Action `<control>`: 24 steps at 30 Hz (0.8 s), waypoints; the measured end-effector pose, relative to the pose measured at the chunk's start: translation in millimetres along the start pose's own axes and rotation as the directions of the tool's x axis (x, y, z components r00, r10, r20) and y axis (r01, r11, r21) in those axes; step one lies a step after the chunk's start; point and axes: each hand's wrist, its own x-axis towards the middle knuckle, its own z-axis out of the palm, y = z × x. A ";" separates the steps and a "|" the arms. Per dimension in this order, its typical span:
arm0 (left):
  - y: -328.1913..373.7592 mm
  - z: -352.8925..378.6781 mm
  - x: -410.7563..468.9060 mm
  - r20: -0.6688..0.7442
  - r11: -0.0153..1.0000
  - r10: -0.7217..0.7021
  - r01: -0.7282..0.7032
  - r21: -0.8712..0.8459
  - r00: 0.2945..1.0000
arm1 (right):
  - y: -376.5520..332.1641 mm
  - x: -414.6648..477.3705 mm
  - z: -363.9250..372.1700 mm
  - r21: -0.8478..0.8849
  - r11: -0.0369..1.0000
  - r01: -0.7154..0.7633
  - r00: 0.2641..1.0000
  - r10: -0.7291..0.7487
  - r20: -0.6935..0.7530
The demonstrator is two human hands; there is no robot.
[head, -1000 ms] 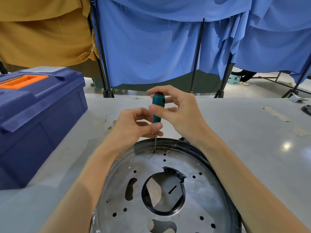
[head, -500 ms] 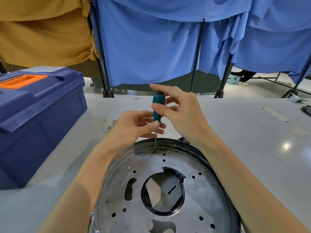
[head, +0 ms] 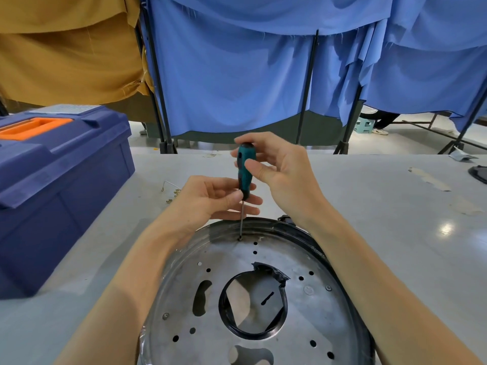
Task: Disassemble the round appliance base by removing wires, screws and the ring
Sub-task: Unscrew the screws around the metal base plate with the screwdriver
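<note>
The round metal appliance base (head: 303, 320) lies flat on the table in front of me, with a black ring (head: 229, 316) lining its centre hole. A teal-handled screwdriver (head: 244, 167) stands upright, its tip on a screw (head: 239, 238) near the base's far rim. My right hand (head: 279, 169) grips the top of the handle between thumb and fingers. My left hand (head: 210, 198) pinches the handle's lower end and shaft. Two more screws (head: 165, 316) (head: 328, 287) sit in the plate.
A dark blue toolbox (head: 58, 185) with an orange handle stands at the left. Small loose brass parts and a thin wire (head: 172, 192) lie on the grey table (head: 395, 219) beyond my left hand. Blue and mustard cloths hang behind the table.
My right-hand fingers have shifted around the screwdriver handle, turning it. The tip stays on the same screw and my left hand holds its place.
</note>
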 end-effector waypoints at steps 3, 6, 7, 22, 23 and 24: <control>0.0 2.1 2.2 -0.103 0.999 0.039 -0.036 0.032 0.994 | -1.5 -1.6 2.8 -0.072 0.997 0.029 0.999 -0.027 0.019; 0.1 2.3 2.6 -0.112 0.998 0.049 -0.044 0.043 0.992 | -0.9 -0.2 1.8 -0.101 0.994 0.035 0.999 -0.036 -0.005; 0.1 2.3 2.4 -0.082 0.999 0.040 -0.037 0.032 0.996 | -0.7 0.4 1.0 -0.071 0.997 0.025 1.000 -0.026 -0.010; -0.1 1.0 2.5 -0.067 0.998 0.050 -0.048 0.028 0.996 | 0.2 -0.1 0.9 -0.026 1.000 -0.002 1.000 0.002 0.005; 0.5 2.0 3.1 -0.103 0.998 0.061 -0.058 0.035 0.993 | 0.1 -0.6 1.6 -0.048 0.999 0.012 1.000 -0.011 0.011; 1.2 2.8 3.5 -0.135 0.996 0.074 -0.068 0.053 0.988 | -0.1 -1.1 2.5 -0.077 0.997 0.026 1.000 -0.025 0.011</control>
